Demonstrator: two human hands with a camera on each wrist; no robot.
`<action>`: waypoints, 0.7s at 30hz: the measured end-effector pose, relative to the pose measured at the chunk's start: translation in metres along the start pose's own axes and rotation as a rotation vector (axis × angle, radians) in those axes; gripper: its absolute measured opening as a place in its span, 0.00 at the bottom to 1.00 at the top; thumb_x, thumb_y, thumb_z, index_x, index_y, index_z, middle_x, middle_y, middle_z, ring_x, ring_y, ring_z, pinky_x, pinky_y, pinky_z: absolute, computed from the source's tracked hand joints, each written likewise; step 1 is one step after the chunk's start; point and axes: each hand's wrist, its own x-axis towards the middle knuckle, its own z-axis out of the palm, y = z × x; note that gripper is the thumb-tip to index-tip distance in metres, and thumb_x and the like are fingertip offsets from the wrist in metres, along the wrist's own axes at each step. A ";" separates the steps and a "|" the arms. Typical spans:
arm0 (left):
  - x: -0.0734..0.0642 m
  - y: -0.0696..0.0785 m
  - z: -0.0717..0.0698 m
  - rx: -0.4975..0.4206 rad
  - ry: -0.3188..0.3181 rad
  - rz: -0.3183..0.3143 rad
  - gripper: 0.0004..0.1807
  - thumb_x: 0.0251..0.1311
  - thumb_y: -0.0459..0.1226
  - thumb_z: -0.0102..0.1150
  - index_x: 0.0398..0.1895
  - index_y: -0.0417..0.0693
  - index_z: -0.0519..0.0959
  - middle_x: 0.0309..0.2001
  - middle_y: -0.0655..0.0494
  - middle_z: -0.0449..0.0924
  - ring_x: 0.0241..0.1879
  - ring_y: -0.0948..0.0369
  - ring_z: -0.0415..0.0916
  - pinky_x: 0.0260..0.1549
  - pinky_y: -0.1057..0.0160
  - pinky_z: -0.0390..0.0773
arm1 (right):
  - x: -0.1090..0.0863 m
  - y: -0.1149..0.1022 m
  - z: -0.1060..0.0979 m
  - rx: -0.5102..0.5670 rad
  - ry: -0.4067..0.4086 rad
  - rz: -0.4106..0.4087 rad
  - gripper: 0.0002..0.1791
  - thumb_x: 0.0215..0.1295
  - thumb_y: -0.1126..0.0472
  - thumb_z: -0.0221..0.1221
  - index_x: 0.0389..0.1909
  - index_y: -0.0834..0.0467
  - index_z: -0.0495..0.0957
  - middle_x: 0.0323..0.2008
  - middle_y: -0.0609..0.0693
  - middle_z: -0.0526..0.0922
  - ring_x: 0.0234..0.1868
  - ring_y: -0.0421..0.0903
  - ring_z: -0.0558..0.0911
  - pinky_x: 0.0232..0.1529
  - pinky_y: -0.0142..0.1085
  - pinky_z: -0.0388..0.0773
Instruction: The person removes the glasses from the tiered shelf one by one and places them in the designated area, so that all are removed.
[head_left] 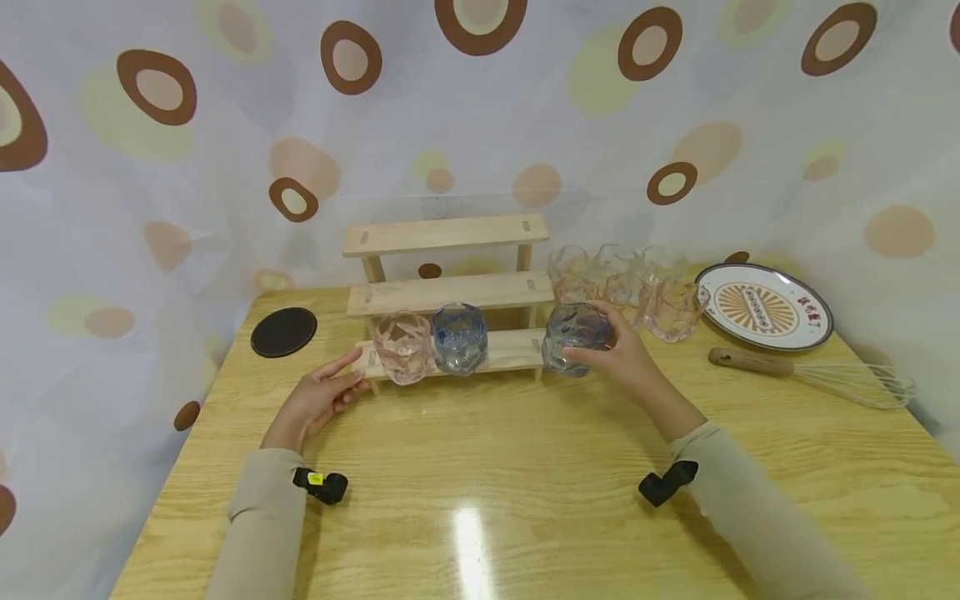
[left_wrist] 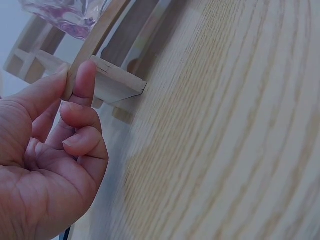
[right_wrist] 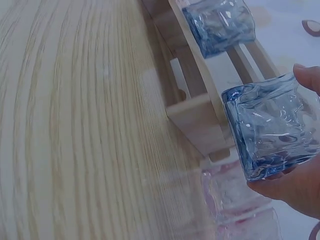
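My left hand (head_left: 318, 398) pinches the left end of the bottom board of a three-tier wooden shelf (head_left: 450, 293) between thumb and index finger, as the left wrist view shows close up. At the shelf's right end, my right hand (head_left: 618, 350) grips a blue-tinted glass (right_wrist: 272, 127) by its sides, and the glass overlaps the end of the bottom board in the head view. On that board stand a pink glass (head_left: 403, 346) at the left and another blue glass (head_left: 460, 337) right beside it. The two upper boards carry nothing.
Several clear and pinkish glasses (head_left: 671, 308) stand grouped behind my right hand. Farther right lie a white patterned plate (head_left: 765, 333) and a whisk with a wooden handle (head_left: 750, 362). A dark round coaster (head_left: 283, 332) lies left of the shelf. A spotted cloth (head_left: 480, 108) hangs behind.
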 end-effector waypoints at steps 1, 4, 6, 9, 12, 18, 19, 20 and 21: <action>-0.001 0.000 0.000 0.002 -0.004 0.000 0.31 0.68 0.38 0.52 0.73 0.56 0.57 0.30 0.63 0.84 0.21 0.69 0.63 0.21 0.72 0.64 | -0.002 0.000 -0.003 -0.002 0.008 0.006 0.50 0.56 0.55 0.68 0.74 0.52 0.48 0.73 0.58 0.44 0.65 0.61 0.59 0.55 0.55 0.65; -0.001 0.000 0.001 0.004 -0.006 0.002 0.31 0.69 0.37 0.51 0.73 0.56 0.57 0.30 0.63 0.84 0.21 0.69 0.63 0.21 0.72 0.63 | -0.004 0.002 -0.011 -0.005 0.028 0.014 0.50 0.57 0.55 0.68 0.74 0.54 0.46 0.73 0.59 0.41 0.68 0.63 0.54 0.60 0.58 0.59; -0.001 0.000 0.001 0.006 -0.008 0.007 0.31 0.69 0.37 0.51 0.73 0.55 0.56 0.30 0.63 0.84 0.21 0.69 0.63 0.21 0.72 0.63 | -0.005 0.002 -0.015 -0.006 0.039 0.021 0.51 0.57 0.55 0.68 0.74 0.55 0.46 0.73 0.59 0.40 0.69 0.64 0.52 0.62 0.59 0.56; -0.001 0.000 0.002 0.008 -0.008 0.010 0.31 0.69 0.37 0.51 0.73 0.55 0.57 0.30 0.63 0.84 0.21 0.69 0.63 0.21 0.73 0.63 | -0.005 0.004 -0.017 0.007 0.048 0.026 0.52 0.56 0.56 0.68 0.74 0.56 0.45 0.72 0.62 0.43 0.68 0.64 0.55 0.59 0.59 0.60; -0.001 -0.001 0.003 0.011 -0.007 0.008 0.30 0.69 0.37 0.51 0.73 0.55 0.57 0.30 0.63 0.84 0.21 0.69 0.63 0.21 0.73 0.63 | -0.004 0.009 -0.018 0.016 0.052 0.023 0.51 0.56 0.58 0.68 0.73 0.57 0.45 0.69 0.64 0.48 0.65 0.63 0.59 0.56 0.57 0.65; 0.001 -0.002 0.002 0.004 0.014 -0.001 0.30 0.69 0.37 0.51 0.73 0.57 0.58 0.30 0.63 0.84 0.21 0.69 0.63 0.20 0.73 0.63 | 0.002 0.022 -0.015 0.023 0.052 0.036 0.49 0.55 0.57 0.69 0.71 0.56 0.47 0.68 0.63 0.49 0.64 0.63 0.60 0.58 0.56 0.62; 0.001 -0.002 0.002 0.002 0.015 -0.002 0.30 0.69 0.37 0.51 0.73 0.57 0.58 0.30 0.63 0.84 0.21 0.69 0.63 0.20 0.73 0.63 | 0.003 0.024 -0.015 0.021 0.053 0.040 0.50 0.55 0.57 0.69 0.71 0.56 0.47 0.68 0.63 0.48 0.65 0.64 0.59 0.59 0.57 0.61; 0.001 -0.001 0.002 0.001 0.013 -0.002 0.30 0.69 0.37 0.51 0.73 0.57 0.57 0.29 0.63 0.84 0.21 0.69 0.63 0.20 0.73 0.63 | 0.004 0.025 -0.015 0.018 0.054 0.044 0.50 0.54 0.57 0.69 0.71 0.56 0.47 0.68 0.63 0.48 0.65 0.64 0.58 0.59 0.58 0.60; 0.001 -0.001 0.002 0.001 0.010 -0.001 0.31 0.69 0.37 0.51 0.73 0.56 0.57 0.29 0.63 0.84 0.21 0.69 0.63 0.20 0.73 0.63 | 0.004 0.027 -0.015 0.017 0.053 0.047 0.50 0.54 0.57 0.69 0.71 0.56 0.47 0.69 0.63 0.47 0.66 0.65 0.57 0.60 0.59 0.59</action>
